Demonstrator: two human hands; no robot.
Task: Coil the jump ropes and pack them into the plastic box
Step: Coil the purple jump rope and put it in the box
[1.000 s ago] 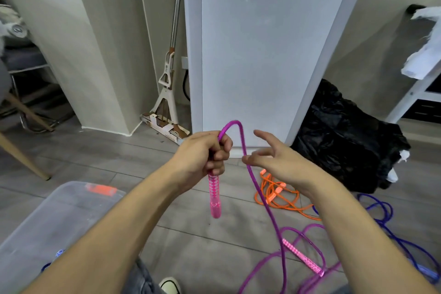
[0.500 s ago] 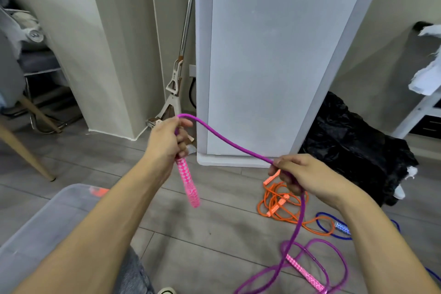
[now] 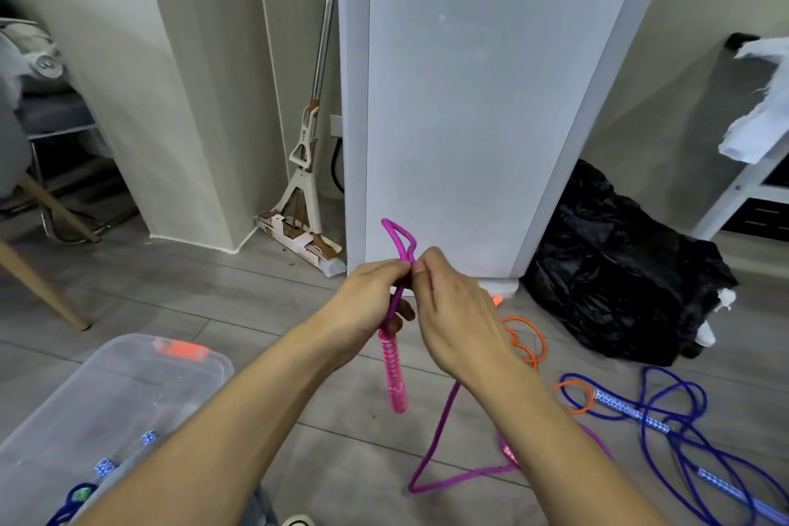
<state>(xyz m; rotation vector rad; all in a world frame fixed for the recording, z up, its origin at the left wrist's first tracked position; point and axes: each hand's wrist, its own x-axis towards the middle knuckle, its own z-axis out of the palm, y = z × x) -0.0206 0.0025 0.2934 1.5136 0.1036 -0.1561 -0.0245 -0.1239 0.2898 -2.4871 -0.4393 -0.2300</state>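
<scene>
My left hand (image 3: 369,303) grips the top of the pink jump rope handle (image 3: 393,372), which hangs straight down from it. My right hand (image 3: 454,318) pinches the purple rope (image 3: 439,436) against the left hand, and a short folded loop of the rope (image 3: 399,237) sticks up above both hands. The remaining rope trails down to the floor on the right. The clear plastic box (image 3: 55,406) with an orange latch stands at lower left; blue rope ends show inside it. An orange rope (image 3: 529,340) and a blue rope (image 3: 666,427) lie loose on the floor.
A white cabinet (image 3: 469,98) stands straight ahead with a mop (image 3: 305,184) leaning at its left. A black plastic bag (image 3: 619,265) lies at the right, a chair leg (image 3: 38,282) at far left. The floor is grey planks.
My right hand has come back from the right to meet the left hand, folding the stretched rope into a short loop above them. The handle hangs lower in view.
</scene>
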